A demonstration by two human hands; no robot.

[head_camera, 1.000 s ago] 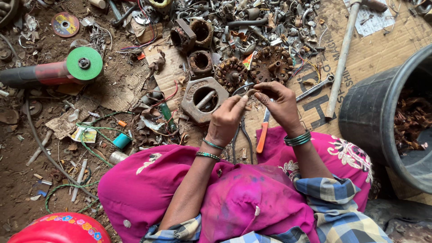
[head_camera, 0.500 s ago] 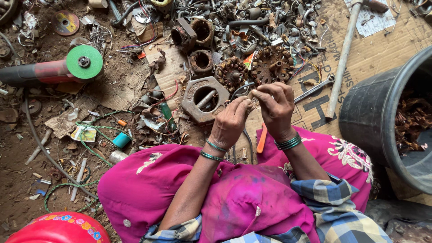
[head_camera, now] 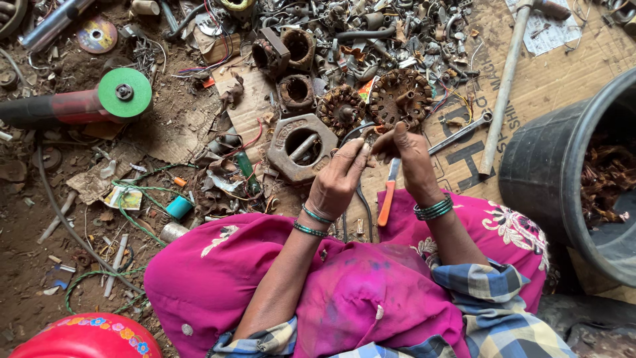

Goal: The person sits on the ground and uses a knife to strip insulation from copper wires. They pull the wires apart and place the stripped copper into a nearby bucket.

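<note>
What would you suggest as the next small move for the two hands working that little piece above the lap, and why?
Probably keep both hands pinching and pull the small piece apart. The left hand and right hand meet fingertip to fingertip on something too small to identify, just in front of the rusty wound cores; the orange-handled tool lies unused between the knees.

Head view, straight down (close)

Green bangles [head_camera: 434,209] were worn on both wrists; a bright pink embroidered garment [head_camera: 344,292] and blue-checked rolled sleeves [head_camera: 477,278] were seen.
</note>
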